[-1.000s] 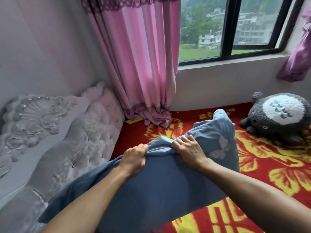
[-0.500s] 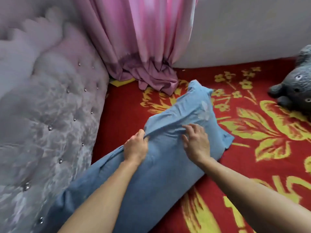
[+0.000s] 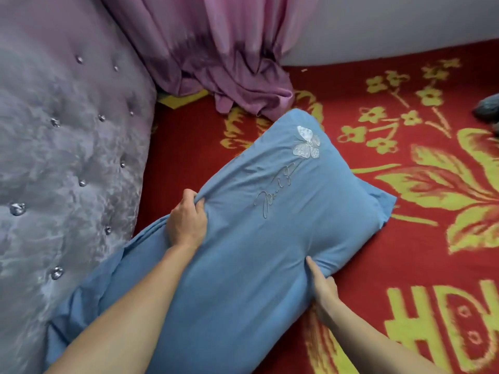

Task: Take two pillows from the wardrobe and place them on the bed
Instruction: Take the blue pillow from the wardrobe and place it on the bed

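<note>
**One pillow on the bed, both hands on it**

We count one blue pillow (image 3: 270,238) in view, lying at a slant on the bed (image 3: 405,265), which is covered in a red blanket with yellow flowers and letters. Its near end runs toward the headboard (image 3: 67,157) and its far corner points at the curtain (image 3: 229,63). On the pillow we see one white butterfly (image 3: 306,142) and one line of stitched script below it.

We have two hands on the pillow. Our left hand (image 3: 186,220) is closed around a bunch of the fabric at the pillow's upper edge. Our right hand (image 3: 322,290) presses against the lower edge, fingers tucked under it; we cannot tell how tightly it grips.

The padded grey headboard, studded with shiny buttons, stands to the left, touching the pillow's loose flap. One pink curtain pools on the blanket just beyond the pillow. At the right edge we glimpse part of one grey plush toy (image 3: 487,110).
</note>
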`<state>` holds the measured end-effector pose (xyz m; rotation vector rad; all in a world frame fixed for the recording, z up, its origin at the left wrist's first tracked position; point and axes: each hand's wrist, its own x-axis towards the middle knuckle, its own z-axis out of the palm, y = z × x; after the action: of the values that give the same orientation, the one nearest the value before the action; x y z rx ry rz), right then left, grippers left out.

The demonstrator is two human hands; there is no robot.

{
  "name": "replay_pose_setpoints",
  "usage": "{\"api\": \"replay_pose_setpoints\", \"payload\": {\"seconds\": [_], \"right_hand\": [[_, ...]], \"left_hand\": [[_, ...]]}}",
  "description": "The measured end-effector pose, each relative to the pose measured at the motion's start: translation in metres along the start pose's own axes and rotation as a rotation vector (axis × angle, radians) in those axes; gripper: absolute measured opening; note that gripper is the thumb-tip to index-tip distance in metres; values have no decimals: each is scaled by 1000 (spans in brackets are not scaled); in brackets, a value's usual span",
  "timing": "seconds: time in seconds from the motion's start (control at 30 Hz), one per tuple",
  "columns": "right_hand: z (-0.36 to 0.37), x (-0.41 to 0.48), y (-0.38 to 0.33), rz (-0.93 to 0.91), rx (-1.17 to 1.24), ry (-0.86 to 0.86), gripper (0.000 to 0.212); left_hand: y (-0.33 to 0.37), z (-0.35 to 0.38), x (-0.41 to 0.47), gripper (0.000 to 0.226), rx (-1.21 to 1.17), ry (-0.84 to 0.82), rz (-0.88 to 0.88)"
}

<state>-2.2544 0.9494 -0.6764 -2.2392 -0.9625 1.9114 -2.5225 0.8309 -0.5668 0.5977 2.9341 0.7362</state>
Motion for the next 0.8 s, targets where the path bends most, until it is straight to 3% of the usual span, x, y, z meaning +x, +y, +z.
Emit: {"api": "replay_pose_setpoints", "payload": {"seconds": [0.2,0.43,0.53,0.63,0.8], "right_hand": [[62,-13,-86,-468,-5,-96,62],[149,-10,-233,-903,-179,-143,66],[181,-6,-270,-994,-215,-205,75],[203,5,-274,-1020,-328,-259,87],[214,40,-223,-933,-635,-332,92]], "left_hand": [[-28,-29,73,17,-68,181,-113],[-42,-45,160,23,-172,343,-234],[-49,-37,189,24,-230,389,-269],[-69,-16,209,27,-207,316,-313],[-134,37,182,43,-155,-31,-257]]}}
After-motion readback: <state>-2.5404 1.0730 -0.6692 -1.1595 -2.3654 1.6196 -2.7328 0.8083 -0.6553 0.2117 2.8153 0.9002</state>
